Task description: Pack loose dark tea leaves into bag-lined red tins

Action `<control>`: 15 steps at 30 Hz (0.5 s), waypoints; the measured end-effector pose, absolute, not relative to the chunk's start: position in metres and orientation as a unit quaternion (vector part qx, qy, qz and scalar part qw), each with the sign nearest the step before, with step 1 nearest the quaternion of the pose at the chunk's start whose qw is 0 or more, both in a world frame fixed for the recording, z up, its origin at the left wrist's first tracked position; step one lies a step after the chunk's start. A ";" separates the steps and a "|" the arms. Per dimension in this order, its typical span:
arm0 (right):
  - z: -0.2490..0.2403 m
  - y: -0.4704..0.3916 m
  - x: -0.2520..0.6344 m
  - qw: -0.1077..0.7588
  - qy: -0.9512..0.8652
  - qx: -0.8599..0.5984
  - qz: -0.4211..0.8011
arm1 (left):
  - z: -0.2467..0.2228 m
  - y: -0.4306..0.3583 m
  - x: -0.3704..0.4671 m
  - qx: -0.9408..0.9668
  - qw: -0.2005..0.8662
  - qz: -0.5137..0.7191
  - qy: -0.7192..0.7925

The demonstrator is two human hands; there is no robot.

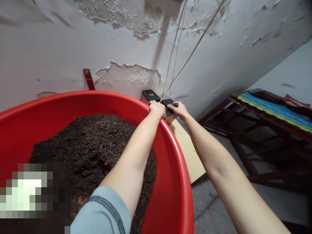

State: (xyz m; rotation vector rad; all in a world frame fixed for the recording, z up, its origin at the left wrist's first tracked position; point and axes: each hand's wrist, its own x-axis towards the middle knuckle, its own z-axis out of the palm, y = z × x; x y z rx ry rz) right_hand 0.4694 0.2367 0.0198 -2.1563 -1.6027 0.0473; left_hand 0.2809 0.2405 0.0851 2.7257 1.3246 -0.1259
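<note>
Just past the rim of the big red tub (182, 159), find the black-topped box (167, 102), low by the wall and outside the tub. On its near left side, see the left hand (157, 108), with fingers bent down and tips hidden; cannot tell if holding or only touching. On its right side, see the right hand (179, 110), with fingers bent and fairly narrow at the edge of the black top; cannot tell how tight.

To do this well, go slow and be gentle. Press evenly from both sides, and do not tug with one hand. Mind the other black-topped box (150, 95), close behind the left hand, and the thin cords (195, 47) hanging nearby. Lift the left arm clear of the dark bits (104, 139) in the tub. Try not to bump the tan board (188, 151) below.
</note>
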 end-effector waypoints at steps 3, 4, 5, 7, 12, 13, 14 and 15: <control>0.016 0.232 0.462 0.218 -0.554 -0.802 0.052 | 0.086 0.236 0.279 0.903 0.049 -0.013 0.427; 0.015 0.228 0.457 0.217 -0.547 -0.807 0.053 | 0.086 0.235 0.278 0.905 0.049 -0.001 0.423; 0.015 0.223 0.451 0.214 -0.544 -0.810 0.051 | 0.087 0.233 0.277 0.906 0.050 0.014 0.419; 0.019 0.214 0.440 0.196 -0.553 -0.807 0.060 | 0.087 0.230 0.274 0.909 0.058 0.050 0.411; 0.055 0.203 0.413 0.168 -0.615 -0.759 0.134 | 0.077 0.216 0.248 0.895 0.110 0.192 0.386; 0.064 0.201 0.403 0.183 -0.627 -0.745 0.139 | 0.075 0.212 0.241 0.883 0.147 0.237 0.377; 0.072 0.198 0.389 0.213 -0.639 -0.725 0.145 | 0.074 0.208 0.232 0.859 0.202 0.287 0.373; 0.078 0.193 0.372 0.249 -0.653 -0.699 0.151 | 0.075 0.204 0.223 0.814 0.278 0.342 0.378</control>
